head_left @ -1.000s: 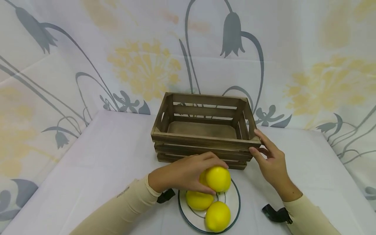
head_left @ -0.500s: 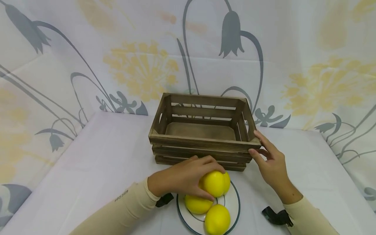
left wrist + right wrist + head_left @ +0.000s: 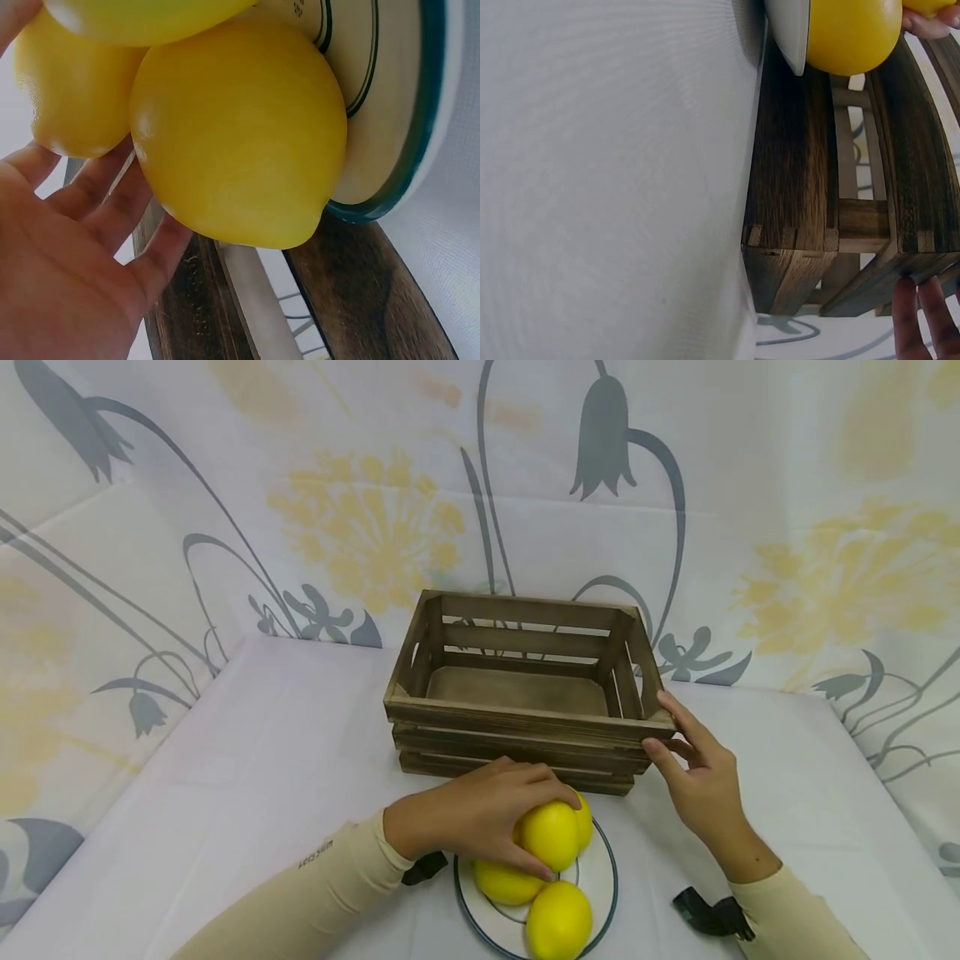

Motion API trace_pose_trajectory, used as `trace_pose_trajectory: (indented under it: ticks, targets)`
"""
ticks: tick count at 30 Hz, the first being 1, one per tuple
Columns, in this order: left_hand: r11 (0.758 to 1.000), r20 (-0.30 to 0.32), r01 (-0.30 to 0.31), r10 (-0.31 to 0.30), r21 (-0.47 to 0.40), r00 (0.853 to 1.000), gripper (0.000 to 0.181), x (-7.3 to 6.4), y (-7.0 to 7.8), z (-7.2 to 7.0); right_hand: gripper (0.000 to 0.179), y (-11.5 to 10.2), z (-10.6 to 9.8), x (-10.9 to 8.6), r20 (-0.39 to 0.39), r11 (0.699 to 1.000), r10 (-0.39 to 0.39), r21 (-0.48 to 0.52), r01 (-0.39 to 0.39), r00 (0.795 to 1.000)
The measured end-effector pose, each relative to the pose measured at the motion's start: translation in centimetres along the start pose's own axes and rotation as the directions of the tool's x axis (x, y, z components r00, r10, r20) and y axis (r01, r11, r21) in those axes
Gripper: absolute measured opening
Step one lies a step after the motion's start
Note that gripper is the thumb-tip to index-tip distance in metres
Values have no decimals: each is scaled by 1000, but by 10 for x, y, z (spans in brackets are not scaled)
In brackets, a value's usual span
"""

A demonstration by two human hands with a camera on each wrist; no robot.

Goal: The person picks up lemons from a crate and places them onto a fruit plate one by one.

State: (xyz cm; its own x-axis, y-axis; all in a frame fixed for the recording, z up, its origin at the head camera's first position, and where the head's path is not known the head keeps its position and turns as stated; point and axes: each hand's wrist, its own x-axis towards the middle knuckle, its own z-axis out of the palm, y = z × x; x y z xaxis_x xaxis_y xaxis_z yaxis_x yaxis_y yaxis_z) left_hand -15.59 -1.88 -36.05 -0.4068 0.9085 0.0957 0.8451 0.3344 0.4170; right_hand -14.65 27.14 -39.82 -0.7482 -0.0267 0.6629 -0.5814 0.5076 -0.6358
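Observation:
Yellow lemons lie on a white plate with a dark green rim. My left hand grips one lemon, thumb on its near side and fingers over its far side. Another lemon shows just behind it. Two more lie nearer, one lemon partly under my thumb and one lemon at the front. In the left wrist view a large lemon covers part of my fingers. My right hand holds the front right corner of a brown slatted wooden crate, fingertips against its end board.
The crate stands directly behind the plate, with its bare floor showing. A white cloth covers the table, and a floral curtain hangs behind. Black straps sit at the wrists.
The lemon in my left hand has come forward from behind the fingers and now overlaps the far lemon, which peeks out on the right. My right hand stays at the crate's corner.

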Motion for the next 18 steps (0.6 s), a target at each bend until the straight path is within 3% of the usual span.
trace_pose_trajectory:
  ticks: [18]
  targets:
    - [998, 50, -10, 13, -59, 999, 69, -2, -5, -1, 60, 0, 2, 0, -13, 1000, -17, 6, 17, 1000]
